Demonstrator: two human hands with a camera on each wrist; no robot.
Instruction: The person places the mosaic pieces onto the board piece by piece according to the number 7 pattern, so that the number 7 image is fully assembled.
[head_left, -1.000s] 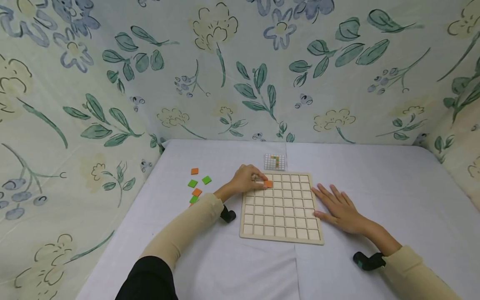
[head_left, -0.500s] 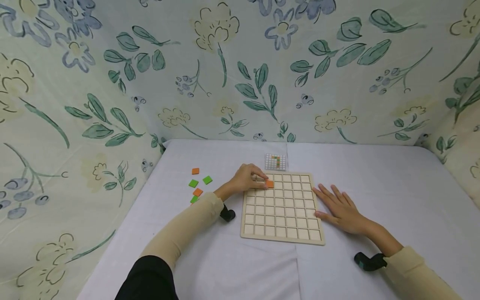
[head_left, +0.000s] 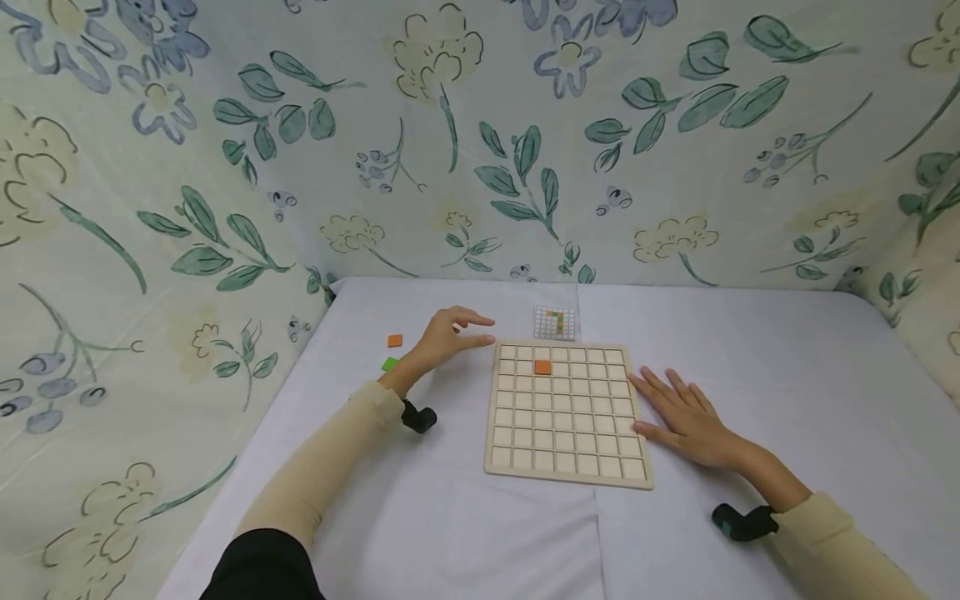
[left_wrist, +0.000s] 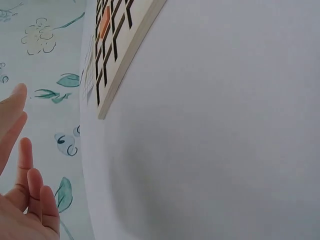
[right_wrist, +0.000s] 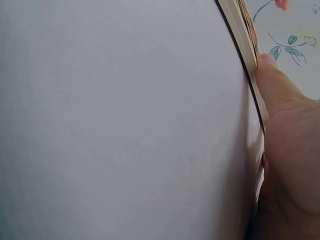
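Observation:
A square wooden grid board lies on the white table. One orange tile sits in a cell of its second row from the back, toward the left. My left hand hovers just off the board's back left corner, thumb and fingers apart and holding nothing; the left wrist view shows the same hand with fingers spread. My right hand lies flat with straight fingers at the board's right edge. In the right wrist view its thumb touches the board's side.
Behind the board stands a small pattern card with a grid and coloured squares. Left of the hand lie an orange tile and a green tile, partly covered by the left arm. A floral cloth hangs behind the table.
My left hand has let go of the orange tile, which stays in its cell, and has moved left off the board. The left arm now covers most of the loose tiles. My right hand stays put.

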